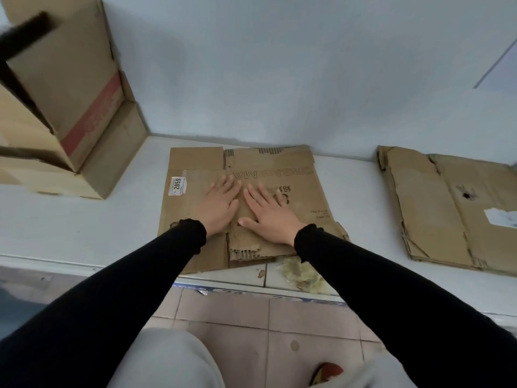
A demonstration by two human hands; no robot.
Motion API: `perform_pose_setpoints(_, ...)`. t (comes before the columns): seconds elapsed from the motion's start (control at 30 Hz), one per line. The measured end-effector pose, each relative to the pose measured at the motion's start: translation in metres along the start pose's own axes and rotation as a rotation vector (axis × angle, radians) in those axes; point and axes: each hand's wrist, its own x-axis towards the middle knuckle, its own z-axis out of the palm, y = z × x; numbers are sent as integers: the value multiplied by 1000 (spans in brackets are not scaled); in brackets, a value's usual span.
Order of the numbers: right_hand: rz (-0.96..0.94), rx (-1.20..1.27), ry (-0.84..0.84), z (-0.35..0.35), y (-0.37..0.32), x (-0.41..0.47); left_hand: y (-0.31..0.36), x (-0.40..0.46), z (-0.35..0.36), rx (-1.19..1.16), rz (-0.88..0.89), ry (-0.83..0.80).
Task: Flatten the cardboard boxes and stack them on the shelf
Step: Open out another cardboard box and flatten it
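Head view: three cardboard boxes sit on the white shelf (70, 219). One flattened box (195, 197) lies mid-shelf, left hand (222, 204) and right hand (270, 211) pressing it flat-fingered, side by side. Another flattened box (447, 208) lies toward the right end; one upright box (70, 93) stands at the left end.

Both arms wear long black sleeves, close-fitting and plain, with no print or marking. Each sleeve ends at the wrist in a slightly ruffled, wavy cuff, the left cuff (193, 229) and the right cuff (306, 236) alike. The left hand (221, 204) and the right hand (268, 210) are bare, without gloves, rings or a watch. Below, light grey trousers (167, 359) cover the legs. A red shape (327, 372) low down is possibly a shoe or slipper; it is blurred.
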Motion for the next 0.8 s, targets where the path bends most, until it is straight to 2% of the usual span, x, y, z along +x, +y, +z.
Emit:
perform_pose_setpoints(0.17,-15,11,17,0,3,2,-23,-62,11,147,95,11)
perform_pose_setpoints(0.3,-121,-42,-56,-9,39,-23,-42,-88,6,141,35,20)
perform_pose_setpoints(0.4,-41,-31,-39,-4,71,-45,-44,-84,10,123,12,41)
perform_pose_setpoints(0.53,65,-2,3,-8,66,-49,-41,-84,8,92,-3,32)
perform_pose_setpoints(0.7,524,293,132,-18,69,-76,-41,-85,-9,-77,-427,-8)
perform_pose_setpoints(0.8,561,407,189,-25,71,-86,-41,-82,-25,-238,-527,-10)
